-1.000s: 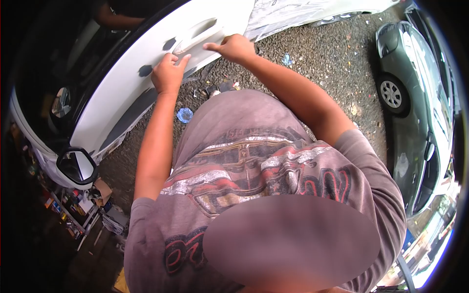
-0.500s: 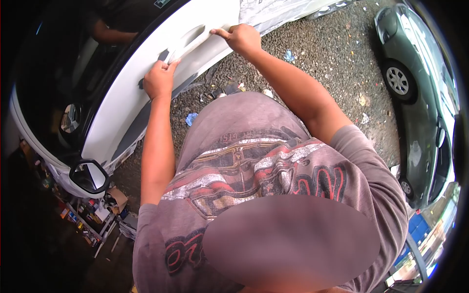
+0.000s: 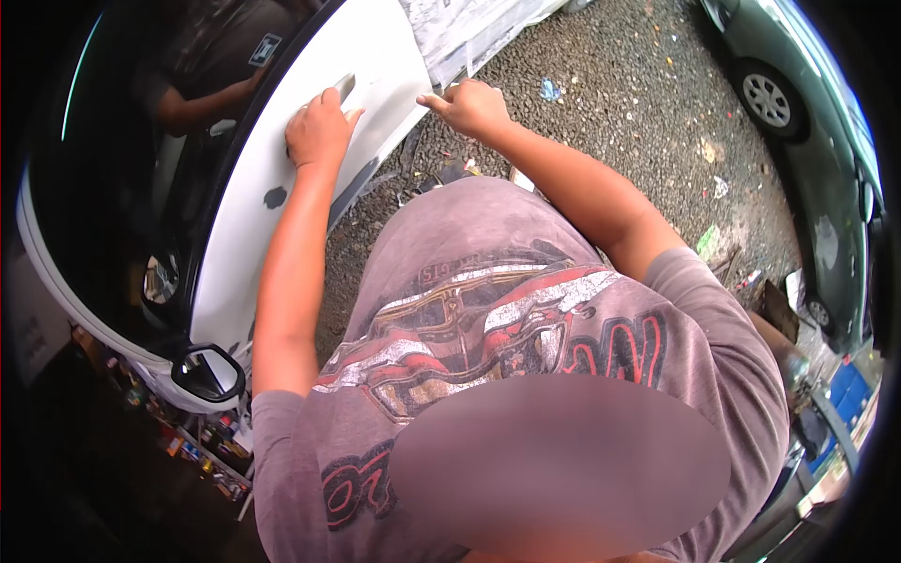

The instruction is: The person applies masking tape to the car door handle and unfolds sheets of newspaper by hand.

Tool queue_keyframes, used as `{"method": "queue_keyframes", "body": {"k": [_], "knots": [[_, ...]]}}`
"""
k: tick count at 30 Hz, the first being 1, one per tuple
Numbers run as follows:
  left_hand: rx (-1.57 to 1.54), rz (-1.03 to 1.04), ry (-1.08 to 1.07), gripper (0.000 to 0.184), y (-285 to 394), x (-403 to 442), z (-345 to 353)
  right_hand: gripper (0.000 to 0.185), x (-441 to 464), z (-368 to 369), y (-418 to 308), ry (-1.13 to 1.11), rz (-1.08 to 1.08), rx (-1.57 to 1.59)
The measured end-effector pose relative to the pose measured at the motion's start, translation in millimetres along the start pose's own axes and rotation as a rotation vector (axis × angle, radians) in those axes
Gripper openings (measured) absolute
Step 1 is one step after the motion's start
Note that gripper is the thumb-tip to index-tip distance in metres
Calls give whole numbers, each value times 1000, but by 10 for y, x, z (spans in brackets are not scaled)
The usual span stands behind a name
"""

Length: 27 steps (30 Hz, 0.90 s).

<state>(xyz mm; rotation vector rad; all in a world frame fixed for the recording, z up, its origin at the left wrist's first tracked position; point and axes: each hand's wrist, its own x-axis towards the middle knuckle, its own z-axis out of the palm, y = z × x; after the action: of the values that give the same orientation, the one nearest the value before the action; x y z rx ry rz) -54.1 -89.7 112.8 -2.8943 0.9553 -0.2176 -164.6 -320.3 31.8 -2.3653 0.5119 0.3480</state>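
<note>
My left hand (image 3: 319, 131) lies against the white car door (image 3: 385, 56), over the door-handle recess (image 3: 347, 88). Its fingers rest on the panel and the thumb stands apart. The fingertips partly hide the recess. Near the door's edge, my right hand (image 3: 474, 108) has its thumb stretched toward the panel and its other fingers curled. Whatever those fingers may hold cannot be made out. A dark grey patch (image 3: 275, 198) shows on the door below my left hand. Whitish masking sheet (image 3: 479, 28) covers the car body beyond the door.
The side mirror (image 3: 208, 373) juts out at lower left, above cluttered shelves (image 3: 211, 455). Gravel ground (image 3: 610, 122) with scraps of litter lies to the right. A green-grey car (image 3: 807, 150) is parked at the far right.
Before, both hands were at the ends of a pale strip by the handle; it no longer shows between them. My left hand has moved up onto the recess, my right hand lower.
</note>
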Motion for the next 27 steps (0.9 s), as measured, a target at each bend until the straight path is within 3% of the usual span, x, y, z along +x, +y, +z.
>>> {"method": "queue_keyframes", "body": {"k": [6,10,13,15,16,18,25,27], "knots": [[52,-112,-189,45,428,405,-92,82,-125,-84,451,80,95,83],[93,-95,-168,47,413,342,-23,83,-297,-54,794,31,177,168],[76,-126,-132,48,409,226,67,83,-461,-53,1038,-2,216,189],[90,48,138,42,344,61,97,82,-572,-50,1185,-25,213,208],[97,58,137,42,257,14,149,80,-642,-76,1255,-27,208,216],[187,42,-44,40,121,-67,204,79,-689,-36,1461,-19,236,200],[145,-95,-50,41,269,-76,196,79,-881,25,2252,-60,426,249],[256,-135,-145,42,424,-2,95,78,-900,-7,2456,-47,461,261]]}}
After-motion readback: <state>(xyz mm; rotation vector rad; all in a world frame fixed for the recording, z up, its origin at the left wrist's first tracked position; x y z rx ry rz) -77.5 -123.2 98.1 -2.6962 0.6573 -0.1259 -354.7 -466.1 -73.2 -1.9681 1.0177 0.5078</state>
